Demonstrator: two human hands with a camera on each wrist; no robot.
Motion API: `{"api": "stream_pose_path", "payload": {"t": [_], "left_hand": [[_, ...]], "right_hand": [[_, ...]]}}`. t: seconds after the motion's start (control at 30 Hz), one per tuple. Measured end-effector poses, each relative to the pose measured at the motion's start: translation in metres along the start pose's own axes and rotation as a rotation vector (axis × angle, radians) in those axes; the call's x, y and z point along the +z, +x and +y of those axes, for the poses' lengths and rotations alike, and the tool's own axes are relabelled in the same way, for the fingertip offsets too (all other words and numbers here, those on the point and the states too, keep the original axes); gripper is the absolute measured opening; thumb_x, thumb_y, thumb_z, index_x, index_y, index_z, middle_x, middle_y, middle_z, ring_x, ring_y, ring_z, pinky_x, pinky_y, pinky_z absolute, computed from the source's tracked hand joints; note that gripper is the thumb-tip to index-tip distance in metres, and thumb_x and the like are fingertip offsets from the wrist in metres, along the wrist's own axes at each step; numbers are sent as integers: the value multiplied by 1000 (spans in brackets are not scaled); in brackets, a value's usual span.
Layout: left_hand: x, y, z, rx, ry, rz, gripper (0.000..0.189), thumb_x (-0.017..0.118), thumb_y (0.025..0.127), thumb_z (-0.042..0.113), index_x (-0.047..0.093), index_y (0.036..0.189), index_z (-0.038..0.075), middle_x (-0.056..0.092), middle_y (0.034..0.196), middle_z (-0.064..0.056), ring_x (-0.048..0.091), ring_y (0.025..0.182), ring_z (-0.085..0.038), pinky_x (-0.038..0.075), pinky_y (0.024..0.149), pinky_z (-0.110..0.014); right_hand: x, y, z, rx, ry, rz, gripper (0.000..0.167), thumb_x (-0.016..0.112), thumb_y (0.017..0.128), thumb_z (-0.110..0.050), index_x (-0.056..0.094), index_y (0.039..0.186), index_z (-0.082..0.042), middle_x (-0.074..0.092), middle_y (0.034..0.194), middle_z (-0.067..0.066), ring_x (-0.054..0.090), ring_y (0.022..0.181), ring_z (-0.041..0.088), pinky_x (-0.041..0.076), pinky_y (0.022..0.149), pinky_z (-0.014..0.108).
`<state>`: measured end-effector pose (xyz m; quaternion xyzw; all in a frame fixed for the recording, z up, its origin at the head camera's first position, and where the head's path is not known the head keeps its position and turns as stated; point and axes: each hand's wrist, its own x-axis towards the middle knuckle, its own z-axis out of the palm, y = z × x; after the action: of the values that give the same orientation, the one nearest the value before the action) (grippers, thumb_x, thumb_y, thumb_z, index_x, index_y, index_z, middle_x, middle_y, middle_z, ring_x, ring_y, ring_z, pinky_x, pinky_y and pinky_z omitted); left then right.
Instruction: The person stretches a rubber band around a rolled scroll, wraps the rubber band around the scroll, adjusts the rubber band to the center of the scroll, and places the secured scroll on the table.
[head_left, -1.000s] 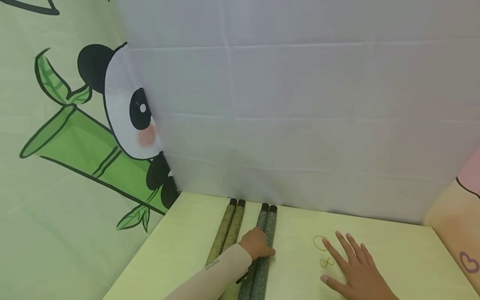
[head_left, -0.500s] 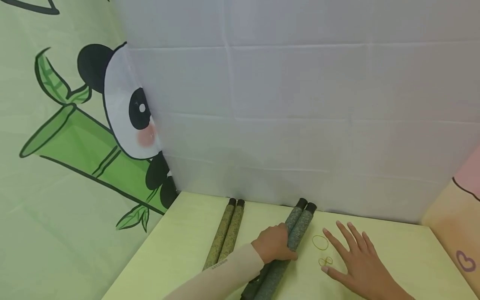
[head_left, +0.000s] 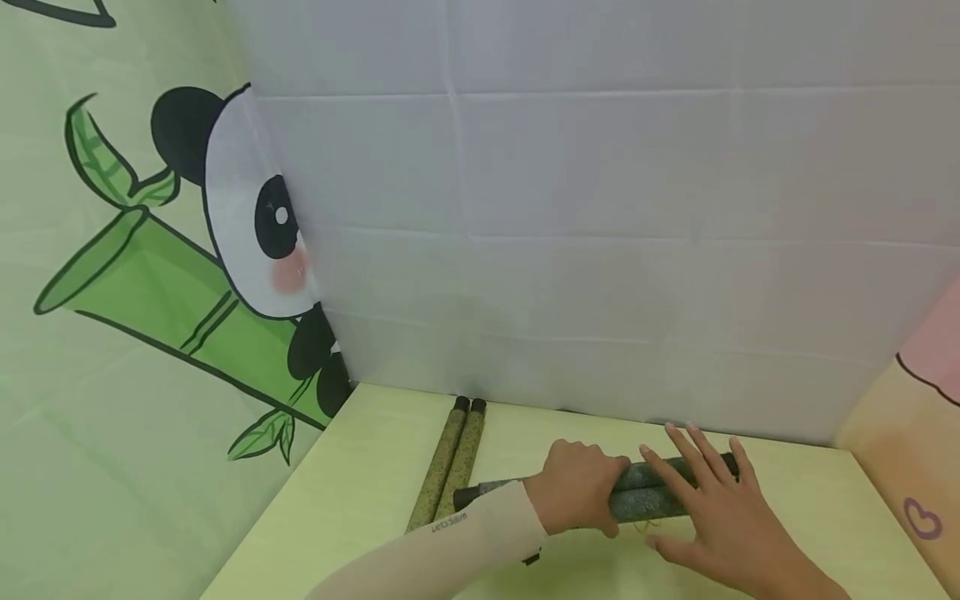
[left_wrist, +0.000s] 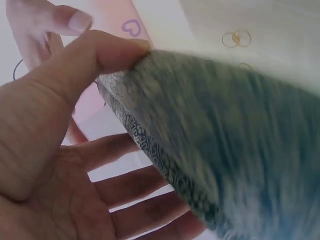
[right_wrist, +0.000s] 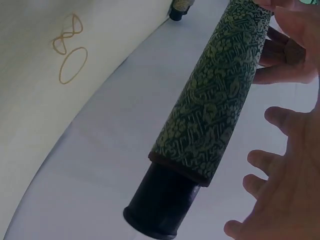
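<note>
My left hand [head_left: 573, 487] grips a pair of green patterned rolled scrolls [head_left: 649, 503] with black end knobs, held crosswise above the table. In the left wrist view, the thumb lies over the blurred green cloth [left_wrist: 200, 115] while the fingers pass behind it. My right hand [head_left: 716, 521] is spread beside the scrolls' right end and overlaps it in the head view. A black knob [right_wrist: 161, 202] shows in the right wrist view, with the right fingertips [right_wrist: 265, 162] apart from the roll. Two thin rubber bands, one plain loop [right_wrist: 73, 65] and one twisted [right_wrist: 68, 35], lie on the table.
Two yellowish patterned scrolls [head_left: 448, 467] with black knobs lie side by side on the left of the pale yellow table [head_left: 382, 433]. A white sheet [head_left: 570, 208] hangs behind the table. A panda-printed cloth [head_left: 150, 350] stands at the left, a pink and cream one [head_left: 907, 425] at the right.
My left hand has carried the green scrolls rightward off their place and turned them from lengthwise to crosswise. They now come in front of the bands and the right hand, which stays spread.
</note>
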<state>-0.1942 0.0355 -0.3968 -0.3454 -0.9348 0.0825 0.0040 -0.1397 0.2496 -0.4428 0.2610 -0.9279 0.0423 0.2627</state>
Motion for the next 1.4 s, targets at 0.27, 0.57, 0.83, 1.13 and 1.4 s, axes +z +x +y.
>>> {"api": "stream_pose_path", "payload": {"t": [0.27,0.57,0.83,1.13,1.4], "left_hand": [[2,-14,-7,49,1,-16,81,92,69,51,56,142,47,66,73,13,55,53,-9,44,48,-28],[1,-28,-12,78,98,-22,81,90,74,49,49,144,54,59,67,12,50,51,-10,40,46,-27],[9,-46,-27,158,178,73,87,83,75,61,43,151,46,63,106,10,57,92,-13,48,82,-30],[40,-55,-69,170,246,244,95,84,71,66,43,150,32,61,109,9,58,90,-12,47,75,-30],[61,-63,-89,218,143,222,83,79,74,68,53,141,27,65,110,10,63,89,-8,49,66,-26]], "right_hand": [[13,5,-16,-58,-27,-82,106,65,74,-84,48,151,-13,43,155,13,33,146,34,7,119,55],[17,12,-34,48,52,-262,84,82,73,-62,62,130,-4,68,111,4,67,94,21,50,88,42],[22,14,-39,74,115,-238,74,83,74,-58,63,125,-8,65,96,-6,59,71,5,48,56,28],[13,14,-34,75,104,-194,79,86,70,-59,64,125,-9,68,100,-1,64,74,9,51,57,30],[17,15,-33,35,165,-295,78,79,76,-64,62,129,-9,67,106,-1,65,76,12,52,61,34]]}}
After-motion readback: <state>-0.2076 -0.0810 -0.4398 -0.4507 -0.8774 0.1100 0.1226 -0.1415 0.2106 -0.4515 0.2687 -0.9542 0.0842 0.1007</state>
